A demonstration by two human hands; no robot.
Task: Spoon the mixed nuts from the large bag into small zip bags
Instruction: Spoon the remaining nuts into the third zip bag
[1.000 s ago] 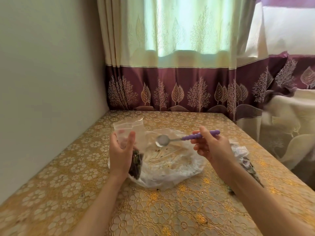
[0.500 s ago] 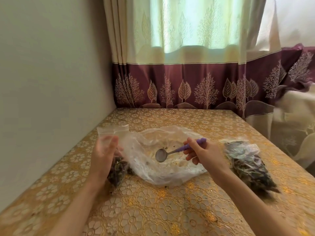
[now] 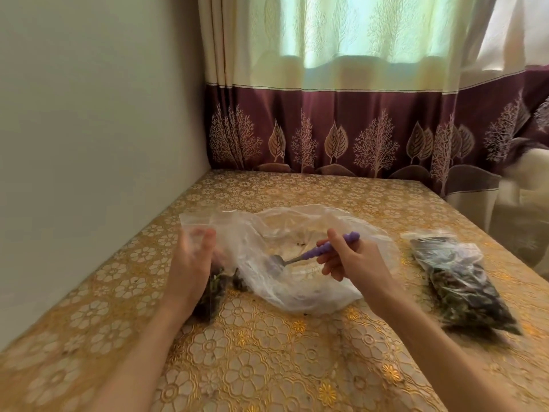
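Both forearms reach forward over the table, which is covered in a gold cloth with a flower pattern.

Left hand: raised on edge, palm turned inward toward the centre, thumb uppermost. The fingers are curled round the upper part of a small zip bag, holding it upright. The bag's clear top stands above the fingers; dark contents fill its lower part, which rests on the table. The hand is blurred, so the exact lie of each finger cannot be told.

Right hand: held at about the same height, knuckles up, wrist bent slightly inward. Thumb and forefinger pinch the purple ridged handle of a spoon; the remaining fingers are curled beneath it. The handle points up and to the right past the thumb. The metal bowl of the spoon points down and left, lying inside the large bag. Whether the bowl carries anything cannot be told.

Large bag: clear plastic, crumpled, mouth open, lying flat on the table between the two hands. Only crumbs and a few dark specks show inside.

A second small bag, filled with dark mixed contents, lies on the table to the right, apart from the right hand.

Behind the table hangs a curtain, cream above and maroon below, with a tree pattern. A plain wall stands at the left.
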